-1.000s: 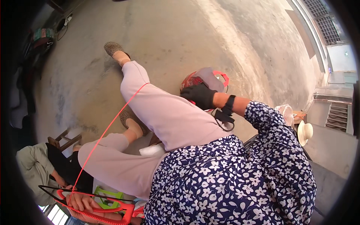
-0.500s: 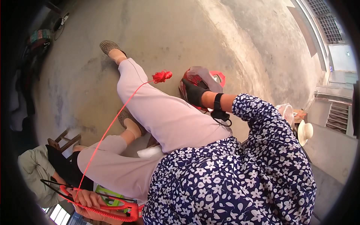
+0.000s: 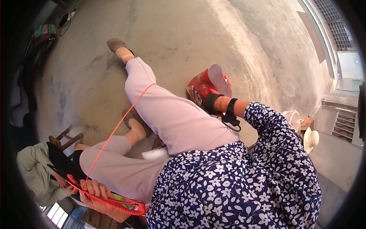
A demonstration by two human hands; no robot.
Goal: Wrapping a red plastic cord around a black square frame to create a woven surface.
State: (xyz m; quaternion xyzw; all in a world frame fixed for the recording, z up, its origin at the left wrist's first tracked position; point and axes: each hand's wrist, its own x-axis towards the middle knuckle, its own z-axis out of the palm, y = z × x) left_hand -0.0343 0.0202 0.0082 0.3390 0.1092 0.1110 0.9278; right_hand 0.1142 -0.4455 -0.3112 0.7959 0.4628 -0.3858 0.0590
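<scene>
My left hand (image 3: 95,191), at the lower left, is closed round a long red frame (image 3: 140,208) edged with braided red cord. From it a thin red cord (image 3: 111,134) stretches taut over my lap to my far knee, then drops out of sight behind the leg. Beyond my thigh, my right hand (image 3: 211,103) wears a dark glove and grips the near side of a red bag (image 3: 199,84) with a grey flap. The bag hides its fingertips. A black strap with a loop circles the right wrist.
A small wooden stool (image 3: 68,143) stands at the left, close to another person in a pale green sleeve (image 3: 32,168). White padding (image 3: 155,154) lies between my legs. At the right are a straw hat (image 3: 310,140) and a clear plastic bag (image 3: 292,120).
The red cord bundle has dropped from above my far leg and is out of sight. The red bag has turned to show its side, and my right hand has shifted nearer and rightward.
</scene>
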